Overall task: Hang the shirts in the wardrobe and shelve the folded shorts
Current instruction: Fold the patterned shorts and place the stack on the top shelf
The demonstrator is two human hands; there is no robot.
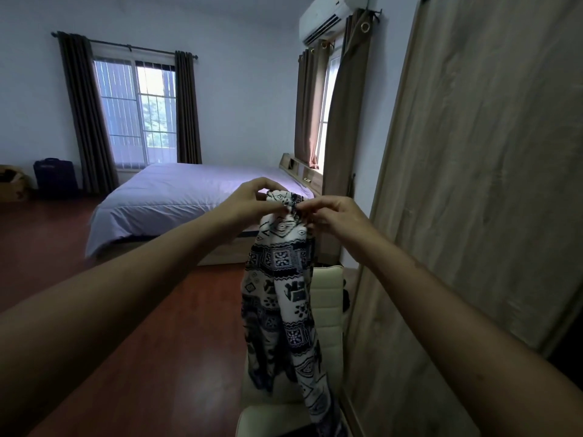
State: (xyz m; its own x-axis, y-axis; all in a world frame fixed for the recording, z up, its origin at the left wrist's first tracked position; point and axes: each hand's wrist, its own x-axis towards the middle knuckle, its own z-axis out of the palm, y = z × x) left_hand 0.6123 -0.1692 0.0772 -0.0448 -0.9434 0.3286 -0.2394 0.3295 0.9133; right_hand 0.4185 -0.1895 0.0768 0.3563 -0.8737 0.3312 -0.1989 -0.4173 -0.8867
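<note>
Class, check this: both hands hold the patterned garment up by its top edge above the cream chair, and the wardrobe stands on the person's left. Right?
Not quite. The wardrobe stands on the person's right, as the head view shows. The rest holds: left hand and right hand hold the patterned garment above the cream chair.

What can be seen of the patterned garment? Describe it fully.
The patterned garment is thin, soft-looking fabric, white with dark blue-black geometric prints. It hangs limp and bunched, not folded, pinched at its top edge by the left hand and right hand. Its lower end drapes in front of a cream chair, beside the wardrobe.
</note>
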